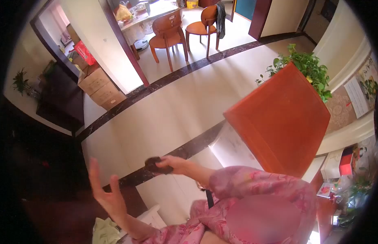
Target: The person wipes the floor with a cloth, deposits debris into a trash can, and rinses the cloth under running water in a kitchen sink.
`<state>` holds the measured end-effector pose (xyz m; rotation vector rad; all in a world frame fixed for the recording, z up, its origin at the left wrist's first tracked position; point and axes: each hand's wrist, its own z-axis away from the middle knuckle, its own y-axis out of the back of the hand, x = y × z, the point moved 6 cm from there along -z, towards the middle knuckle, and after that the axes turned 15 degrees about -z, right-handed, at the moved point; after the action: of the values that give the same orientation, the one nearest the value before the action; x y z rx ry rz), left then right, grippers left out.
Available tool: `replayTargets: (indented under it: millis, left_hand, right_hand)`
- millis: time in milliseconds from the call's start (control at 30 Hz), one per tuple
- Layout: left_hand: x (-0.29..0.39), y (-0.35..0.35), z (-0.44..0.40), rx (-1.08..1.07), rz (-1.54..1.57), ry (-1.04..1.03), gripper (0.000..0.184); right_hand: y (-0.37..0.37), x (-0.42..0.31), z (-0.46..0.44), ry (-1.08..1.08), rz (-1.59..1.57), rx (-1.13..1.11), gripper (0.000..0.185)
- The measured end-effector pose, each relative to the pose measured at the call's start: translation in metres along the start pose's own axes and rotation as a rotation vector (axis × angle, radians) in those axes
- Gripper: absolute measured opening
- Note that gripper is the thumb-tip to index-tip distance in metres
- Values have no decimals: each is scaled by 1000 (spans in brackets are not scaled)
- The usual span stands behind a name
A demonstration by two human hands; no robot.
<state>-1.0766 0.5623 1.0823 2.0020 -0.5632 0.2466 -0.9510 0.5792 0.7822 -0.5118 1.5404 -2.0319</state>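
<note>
My right hand (174,163) is closed around a small black object (153,165), whose exact kind I cannot make out. To its left, my left hand (109,199) is raised with its fingers spread and nothing in it. Both arms reach out of pink floral sleeves (254,177). A pale green cloth (104,231) lies below my left hand, near the bottom edge.
An orange-brown wooden top (284,118) stands to my right, with a leafy green plant (317,75) behind it. Two wooden chairs (168,34) stand by a table (156,11) farther off. Cardboard boxes (100,87) are stacked by the doorway at left.
</note>
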Motion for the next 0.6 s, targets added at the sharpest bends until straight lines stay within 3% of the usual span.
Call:
replayTargets:
  millis: [167,233,267,333,500,600]
  left_hand:
    - [117,9,-175,148,89,-472,85]
    - [155,-1,-232,162,-83,-749,93]
    - [173,-3,-265,165,-76,-754,93]
    - [212,-20,-312,-24,20,-1041,108]
    - [204,-78,-424,142,78,-1034,108]
    - [199,-111,-508,346,203,-983,107]
  right_hand:
    - [-85,-143,-85,203,-98,-199,42]
    - [-112,-201,-112,252,-189,-265,44]
    - [-122,-230,-122,286,-220,-262,45]
    - [-140,-291,-141,316,-214,-270,45]
    - [-142,-452,-141,559,-135,-414,43]
    - [-106,-540,-110,718,-52,-197,48]
